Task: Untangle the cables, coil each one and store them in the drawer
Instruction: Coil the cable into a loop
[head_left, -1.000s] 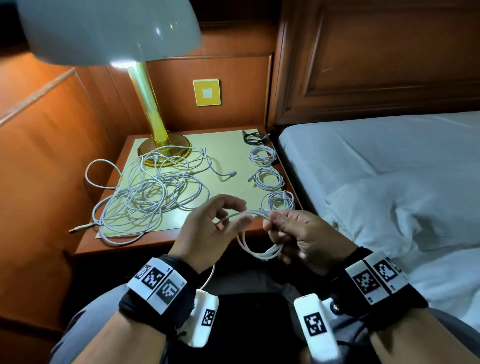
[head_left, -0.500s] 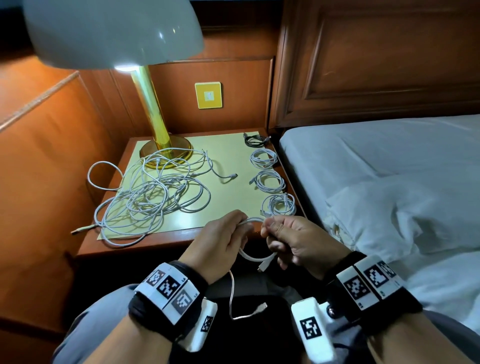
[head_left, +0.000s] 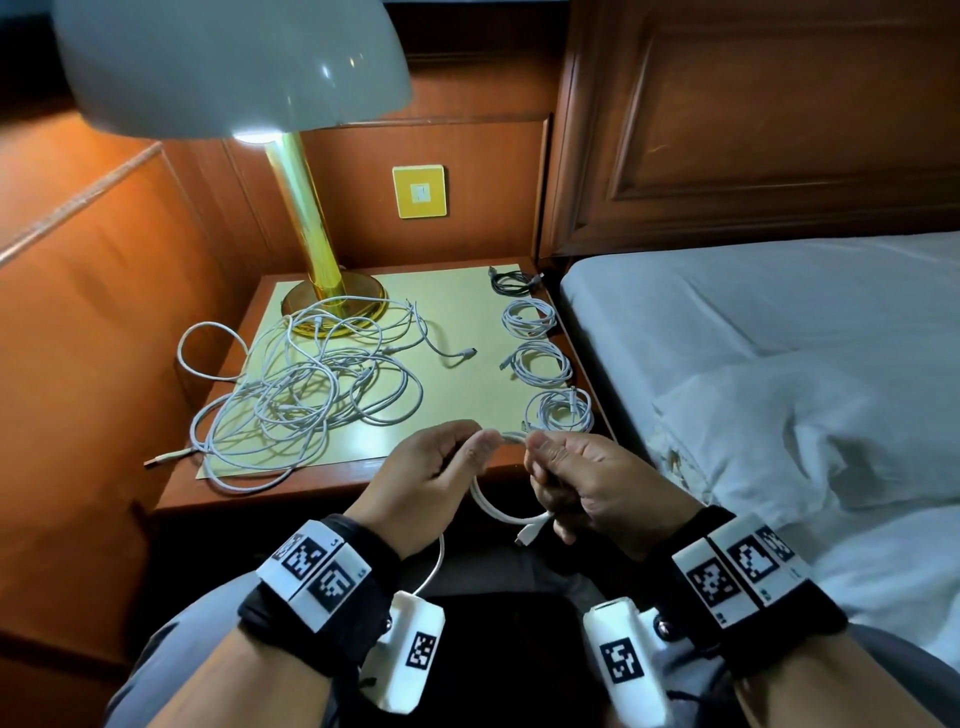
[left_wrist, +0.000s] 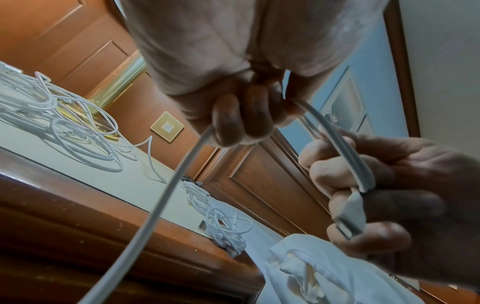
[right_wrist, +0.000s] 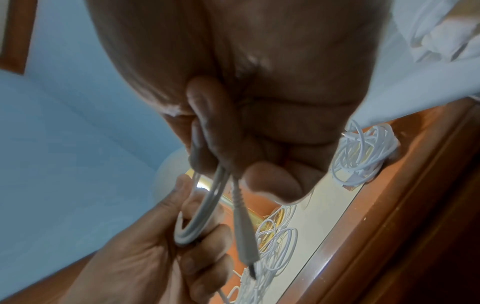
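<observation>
Both hands hold one white cable (head_left: 498, 512) in front of the nightstand's near edge. My left hand (head_left: 441, 467) grips its strand (left_wrist: 166, 193) in curled fingers, and the tail runs down past the wrist. My right hand (head_left: 571, 478) pinches the small coil's loops (right_wrist: 205, 207), with the plug end (right_wrist: 245, 236) sticking out below the fingers. A tangled pile of white cables (head_left: 301, 395) lies on the left of the nightstand. Three coiled white cables (head_left: 543, 364) and a coiled black one (head_left: 511, 280) line its right edge. No drawer is in view.
A brass lamp (head_left: 306, 208) with a white shade stands at the nightstand's (head_left: 249, 488) back left. The bed (head_left: 779, 338) with white sheets lies close on the right. Wood panelling and a yellow wall plate (head_left: 420, 191) are behind.
The left hand has closed in on the right hand, drawing the cable into a smaller loop. The loose plug end that hung over my lap has gone from sight.
</observation>
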